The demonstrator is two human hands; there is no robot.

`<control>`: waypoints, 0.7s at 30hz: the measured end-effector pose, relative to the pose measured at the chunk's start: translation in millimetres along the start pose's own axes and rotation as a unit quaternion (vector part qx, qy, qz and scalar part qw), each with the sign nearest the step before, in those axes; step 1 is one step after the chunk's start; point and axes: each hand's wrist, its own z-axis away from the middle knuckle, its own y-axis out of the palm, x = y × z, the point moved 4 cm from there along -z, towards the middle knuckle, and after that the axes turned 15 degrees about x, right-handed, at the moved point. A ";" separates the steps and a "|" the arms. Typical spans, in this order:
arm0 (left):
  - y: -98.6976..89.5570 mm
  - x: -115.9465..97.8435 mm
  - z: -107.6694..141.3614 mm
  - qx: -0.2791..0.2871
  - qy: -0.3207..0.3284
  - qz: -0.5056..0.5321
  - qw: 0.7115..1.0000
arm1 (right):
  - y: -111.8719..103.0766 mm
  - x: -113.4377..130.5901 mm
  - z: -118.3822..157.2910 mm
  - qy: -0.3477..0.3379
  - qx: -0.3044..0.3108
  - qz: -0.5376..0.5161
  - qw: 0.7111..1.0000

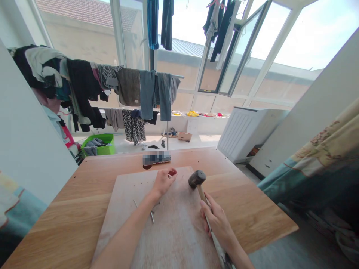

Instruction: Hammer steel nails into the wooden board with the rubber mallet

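Note:
My right hand (215,220) is wrapped round the wooden handle of a mallet (197,179) with a dark, thick head. The mallet's head is raised at the right side of a pale board (168,239), just right of my left hand (165,181). The left hand's fingers are curled into a pinch above the far part of the board; whatever may be between the fingertips is too small to make out. Thin metal rods or nails (152,216) lie on the board beside my left forearm, which partly covers them. A row of small dark marks dots the board's far left.
The board lies on a wooden table (246,209). A small box (157,158), partly blurred, sits near the table's far edge. Beyond are a drying rack with clothes (129,87), a green basket (108,147) and a white ribbed cabinet (238,132). A curtain (314,160) hangs at right.

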 end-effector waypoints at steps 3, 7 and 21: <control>-1.4 1.8 2.3 -0.007 0.003 -0.004 1.000 | -0.2 0.5 0.0 -0.010 0.004 0.007 1.000; -0.9 4.8 3.0 -0.008 0.007 -0.003 1.000 | -0.3 1.6 0.4 -0.008 0.006 -0.012 1.000; 0.5 2.5 4.4 0.006 0.017 -0.007 1.000 | 10.7 24.7 -0.5 -0.060 0.037 -0.039 0.997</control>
